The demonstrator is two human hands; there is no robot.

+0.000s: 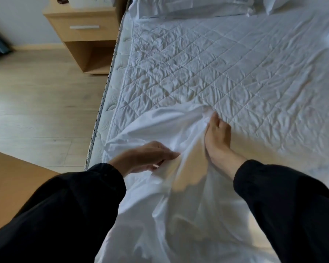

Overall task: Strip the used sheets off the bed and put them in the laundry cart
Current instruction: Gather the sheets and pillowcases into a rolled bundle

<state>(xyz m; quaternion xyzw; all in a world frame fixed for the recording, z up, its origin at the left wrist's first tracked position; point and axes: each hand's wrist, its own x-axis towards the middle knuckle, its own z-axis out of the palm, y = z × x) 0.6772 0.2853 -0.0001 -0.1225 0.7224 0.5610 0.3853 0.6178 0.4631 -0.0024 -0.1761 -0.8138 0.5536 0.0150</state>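
A white used sheet [160,126] lies bunched over the near part of the bed, pulled back from the quilted mattress pad [207,63]. My right hand [217,141] grips a gathered fold of the sheet near the middle of the bed, fingers closed on the cloth. My left hand [146,158] sits lower and to the left, its fingers pinching another fold of the same sheet. Both arms wear black sleeves. No laundry cart is in view.
White pillows [198,6] lie at the head of the bed. A wooden nightstand [84,35] with one drawer stands left of the bed on pale wood flooring [36,111]. A brown wooden surface [11,179] sits at my lower left. The mattress edge [103,103] runs diagonally.
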